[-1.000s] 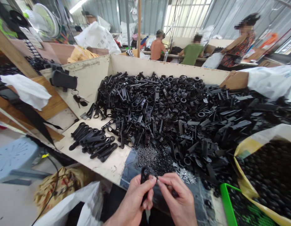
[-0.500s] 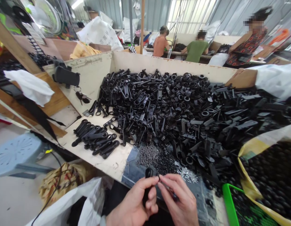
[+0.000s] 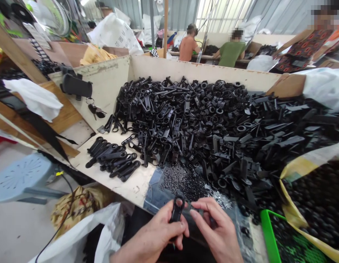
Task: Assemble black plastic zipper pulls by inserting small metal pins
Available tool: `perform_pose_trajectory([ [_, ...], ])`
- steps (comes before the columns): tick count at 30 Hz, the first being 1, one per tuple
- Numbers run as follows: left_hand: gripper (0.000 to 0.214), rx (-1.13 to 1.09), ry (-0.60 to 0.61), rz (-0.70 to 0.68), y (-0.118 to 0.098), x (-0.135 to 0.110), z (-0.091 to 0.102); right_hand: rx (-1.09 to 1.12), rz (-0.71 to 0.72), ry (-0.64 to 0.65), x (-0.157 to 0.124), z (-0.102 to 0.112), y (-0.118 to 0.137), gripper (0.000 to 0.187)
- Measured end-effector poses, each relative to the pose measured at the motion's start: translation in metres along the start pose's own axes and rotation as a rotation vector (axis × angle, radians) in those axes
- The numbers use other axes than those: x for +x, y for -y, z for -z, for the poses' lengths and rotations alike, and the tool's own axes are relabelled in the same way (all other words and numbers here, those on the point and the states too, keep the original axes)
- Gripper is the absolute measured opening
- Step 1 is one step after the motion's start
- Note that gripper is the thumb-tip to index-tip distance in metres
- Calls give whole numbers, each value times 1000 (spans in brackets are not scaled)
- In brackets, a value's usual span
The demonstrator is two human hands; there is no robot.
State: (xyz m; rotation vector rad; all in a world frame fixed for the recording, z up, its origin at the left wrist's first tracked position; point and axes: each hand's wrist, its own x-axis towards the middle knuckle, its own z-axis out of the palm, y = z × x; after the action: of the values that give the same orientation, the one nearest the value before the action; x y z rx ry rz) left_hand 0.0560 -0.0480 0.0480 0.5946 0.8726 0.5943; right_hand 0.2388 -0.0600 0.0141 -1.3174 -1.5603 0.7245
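Note:
My left hand [image 3: 161, 228] is closed around a black plastic part with a ring-shaped end [image 3: 177, 210], held tilted up with the ring uppermost. Just to its right is my right hand [image 3: 217, 228], thumb and forefinger brought together in a pinch. Whatever sits between those fingertips is too small to make out; the other fingers curl inward. Beyond the hands, small dark pins [image 3: 173, 179], little black pieces [image 3: 195, 188] and silver pins [image 3: 223, 200] lie loose on a dark mat [image 3: 153, 191].
A big heap of black plastic parts [image 3: 175, 120] fills the bin. Similar ring-ended parts [image 3: 113, 157] lie grouped at left. On the right are a green tray [image 3: 268, 233] and a yellow-edged sack [image 3: 286, 197] of black pieces. Keys [image 3: 96, 111] hang left. Several people work behind.
The ring-ended part has turned in my left hand, so its ring now faces me. My right fingertips have drawn slightly away to the right from it.

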Motion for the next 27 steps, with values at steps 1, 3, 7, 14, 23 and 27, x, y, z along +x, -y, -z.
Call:
perform_pose_trajectory([
  [1, 32, 43, 0, -18, 1, 0, 1, -16, 30, 29, -1, 0, 1, 10],
  [3, 36, 121, -4, -32, 2, 2, 1, -47, 93, 75, -2, -1, 3, 9],
  [7, 28, 269, -73, -32, 6, 4, 1, -114, 193, 88, 0, -7, 6, 11],
  [14, 53, 442, -222, -18, 30, 10, 16, -114, 191, 115, 6, -8, 10, 14],
  [23, 50, 631, -244, -12, 33, 9, 20, -87, 37, 175, 3, -11, 11, 28],
  [27, 41, 697, -267, -85, 30, 7, 20, -117, 116, 167, 0, -12, 12, 25],
])
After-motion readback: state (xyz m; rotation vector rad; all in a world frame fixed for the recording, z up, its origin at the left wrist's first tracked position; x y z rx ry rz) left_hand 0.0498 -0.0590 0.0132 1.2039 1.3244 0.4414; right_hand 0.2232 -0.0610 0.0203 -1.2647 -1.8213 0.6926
